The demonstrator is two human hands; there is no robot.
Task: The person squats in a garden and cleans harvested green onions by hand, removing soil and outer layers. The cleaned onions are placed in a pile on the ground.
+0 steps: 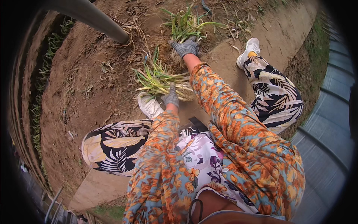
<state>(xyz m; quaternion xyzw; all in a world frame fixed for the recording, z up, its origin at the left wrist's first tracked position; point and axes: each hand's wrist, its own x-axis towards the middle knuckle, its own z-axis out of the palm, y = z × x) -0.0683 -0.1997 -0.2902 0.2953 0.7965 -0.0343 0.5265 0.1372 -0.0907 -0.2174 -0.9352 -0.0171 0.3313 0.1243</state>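
Observation:
Both my hands wear grey knit gloves. My left hand (171, 96) rests on a loose bunch of green onions (156, 77) lying on the ground beside my white shoe, its thumb across the pale stems. Farther forward, my right hand (186, 47) is on a second bunch of green onions (184, 25), whose leaves fan out beyond the glove. Its fingers are spread over the lower stems, and the palm side is hidden. Roots and pale stem ends show between the two bunches.
A thick grey pole (100, 23) stands in the soil at upper left. Bare brown soil (75, 84) with dry plant scraps lies to the left, rows of green plants (42, 75) beyond. A flat path (279, 36) runs beneath me, and translucent ribbed sheeting (324, 112) rises at right.

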